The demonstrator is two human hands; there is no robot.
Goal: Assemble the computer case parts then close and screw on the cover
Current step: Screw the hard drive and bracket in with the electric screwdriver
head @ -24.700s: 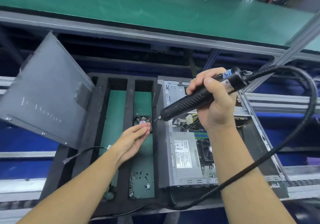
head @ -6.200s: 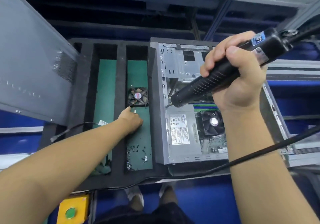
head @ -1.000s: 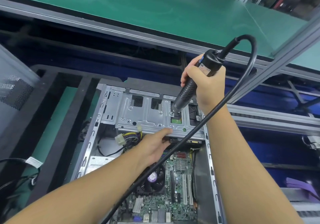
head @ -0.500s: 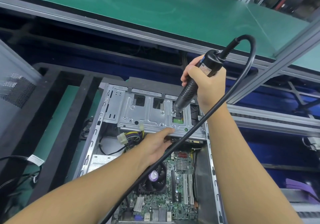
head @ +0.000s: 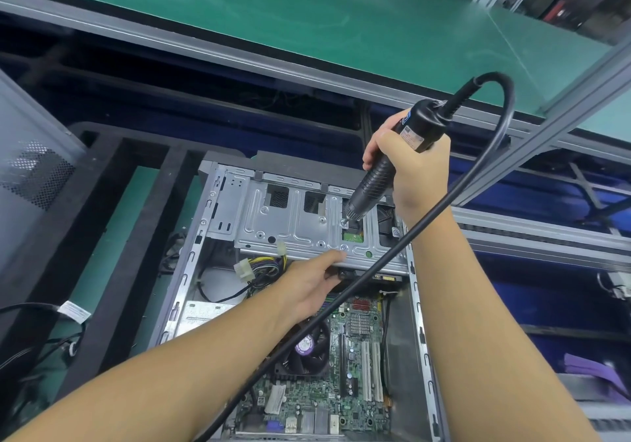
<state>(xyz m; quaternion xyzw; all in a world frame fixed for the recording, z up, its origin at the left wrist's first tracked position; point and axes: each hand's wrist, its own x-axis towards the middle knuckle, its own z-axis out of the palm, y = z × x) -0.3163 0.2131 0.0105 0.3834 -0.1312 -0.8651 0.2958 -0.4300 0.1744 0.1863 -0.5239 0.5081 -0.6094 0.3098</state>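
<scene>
An open computer case (head: 191, 270) lies in front of me with its motherboard (head: 341, 380) showing. Across its far end sits a silver drive cage (head: 273, 223). My right hand (head: 413, 175) grips a black electric screwdriver (head: 386, 171), held steeply, with its tip on a screw point on the cage near a small green board. My left hand (head: 314, 281) grips the near edge of the cage, thumb on top, fingers hidden beneath. The grey side cover (head: 30, 168) stands tilted at the far left.
The screwdriver's black cable (head: 375, 270) loops from the tool and runs across the case over my left arm. A black foam tray (head: 112, 236) with green slots lies left of the case. Loose cables (head: 41, 339) sit at the lower left. A green bench (head: 307, 21) spans the back.
Since 6 seconds ago my left hand left the tray and took hold of the drive cage, and the screwdriver went to the cage. Over the last second, both hands hold almost still.
</scene>
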